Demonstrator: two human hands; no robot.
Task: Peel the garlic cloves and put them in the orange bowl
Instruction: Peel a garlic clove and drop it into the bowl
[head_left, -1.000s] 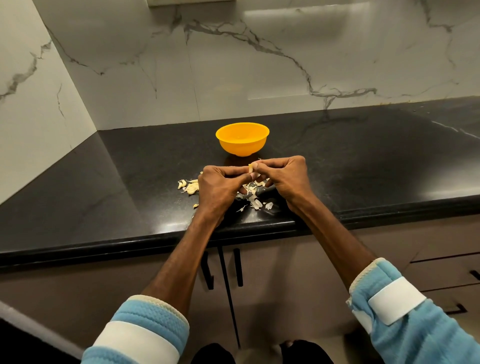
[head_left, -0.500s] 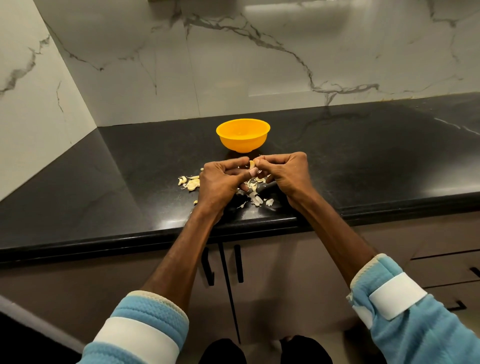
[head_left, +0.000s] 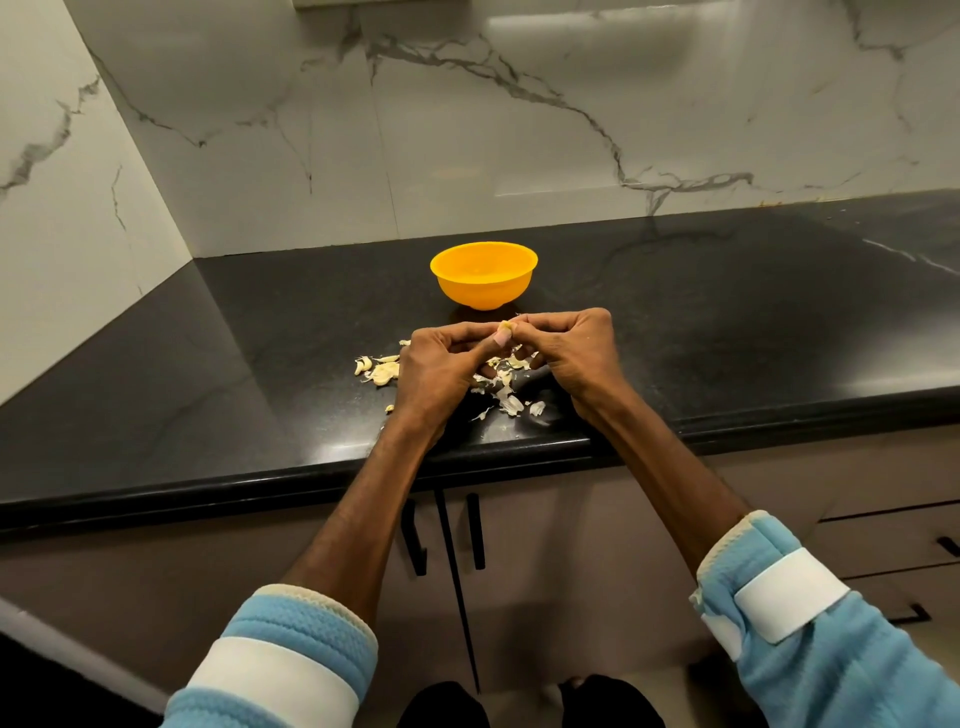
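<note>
We're mid-peel here: left hand (head_left: 441, 364) and right hand (head_left: 571, 353), fingers curled, both pinch one garlic clove (head_left: 505, 327) at frame centre, just below the orange bowl (head_left: 483, 275). Next, we reckon: strip the skin, then drop it in.

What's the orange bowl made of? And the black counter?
The orange bowl looks like plastic: even bright colour, smooth thin wall, soft sheen. The black counter looks like polished stone, maybe granite: glossy, reflecting light, with faint pale veins.

No legible text, label, brand, number or sign on any surface.
</note>
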